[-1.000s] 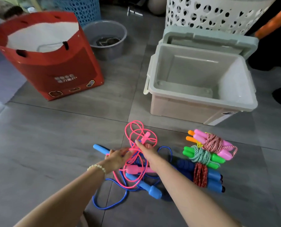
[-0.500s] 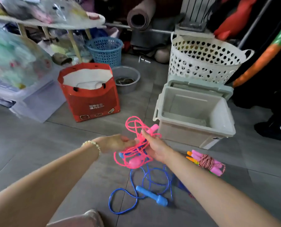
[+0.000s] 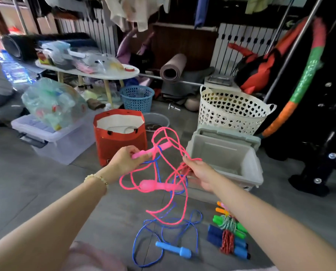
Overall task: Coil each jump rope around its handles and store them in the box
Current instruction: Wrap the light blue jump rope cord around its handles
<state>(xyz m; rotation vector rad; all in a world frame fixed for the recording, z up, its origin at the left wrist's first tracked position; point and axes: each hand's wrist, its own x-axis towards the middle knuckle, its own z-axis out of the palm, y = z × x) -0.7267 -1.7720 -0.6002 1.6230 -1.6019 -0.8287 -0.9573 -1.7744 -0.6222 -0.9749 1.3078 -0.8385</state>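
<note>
My left hand [image 3: 124, 161] grips one pink handle [image 3: 153, 150] of the pink jump rope [image 3: 169, 194], held up in the air. My right hand [image 3: 200, 175] pinches a bunch of its pink cord. The second pink handle [image 3: 159, 186] hangs between my hands, tangled with loops of the blue jump rope [image 3: 161, 231]. A blue handle [image 3: 173, 249] lies on the floor below. Several coiled ropes [image 3: 229, 231] lie by my right forearm. The open grey box [image 3: 227, 159] stands behind my right hand.
A red paper bag [image 3: 120, 137] stands behind my left hand, with a grey basin [image 3: 157, 120] beyond it. A white perforated basket [image 3: 233, 112] sits behind the box. A clear storage bin [image 3: 51, 137] is at the left, and black equipment [image 3: 315, 153] at the right.
Both hands have lifted the pink rope off the floor and moved apart, dragging blue cord up with it. The view has tilted upward, showing more of the room.
</note>
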